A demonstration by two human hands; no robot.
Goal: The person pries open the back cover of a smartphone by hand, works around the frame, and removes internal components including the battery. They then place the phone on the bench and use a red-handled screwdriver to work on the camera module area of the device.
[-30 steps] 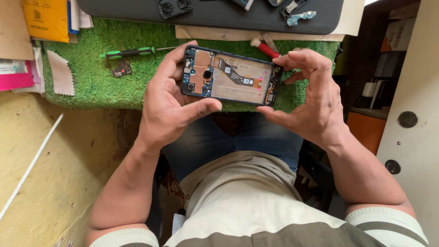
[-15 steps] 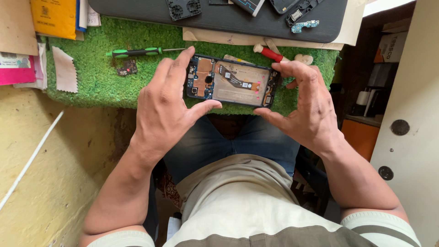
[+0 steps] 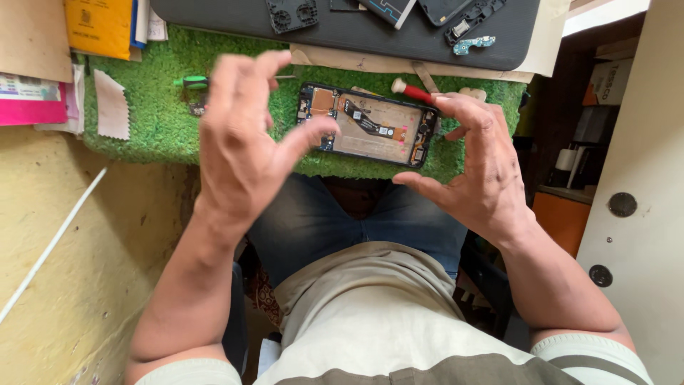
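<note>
An opened phone (image 3: 370,127) with its back cover off lies face down near the front edge of the green turf mat (image 3: 153,121), showing copper shielding and a flex cable. My left hand (image 3: 246,146) hovers blurred just left of it with fingers spread, and its thumb reaches toward the phone's left end. My right hand (image 3: 477,167) grips the phone's right end, with the index finger on the far corner and the thumb by the near edge.
A green-handled screwdriver (image 3: 192,82) and a red-handled tool (image 3: 413,90) lie on the mat. Behind is a dark tray (image 3: 356,32) with phone parts and a small blue part (image 3: 474,45). Papers and a yellow booklet (image 3: 100,25) sit at left, a white cabinet (image 3: 641,178) at right.
My left hand has let go of the phone's left end and lifted away, fingers spread. The phone now sits further onto the mat, with only my right hand on it.
</note>
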